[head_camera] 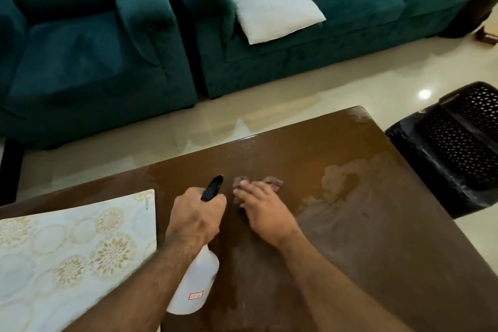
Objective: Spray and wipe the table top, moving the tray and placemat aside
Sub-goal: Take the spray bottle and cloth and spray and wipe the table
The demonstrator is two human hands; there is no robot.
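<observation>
The brown table top (363, 224) is glossy, with fine droplets along its far edge and a pale wet streak on its right half. Near its middle, the left hand (195, 217) grips the neck of a white spray bottle (195, 284), fingers curled round it, the black nozzle (213, 187) pointing away toward the far side. The bottle's body hangs below the wrist and bears a small red-bordered label. Just to the right, the right hand (262, 210) lies flat, fingers fairly straight, pressing on the table; a small brownish cloth (273, 183) seems to peek out under the fingertips, though blur and reflection make this hard to tell. On the near left of the table lies the placemat (67, 259), white with gold floral circles. Beyond the table, across a shiny pale floor (296, 94), stand a green armchair (80, 56) and a green sofa (336, 21) with a white pillow (269, 0). At the far right sits a black perforated basket (458, 143).
</observation>
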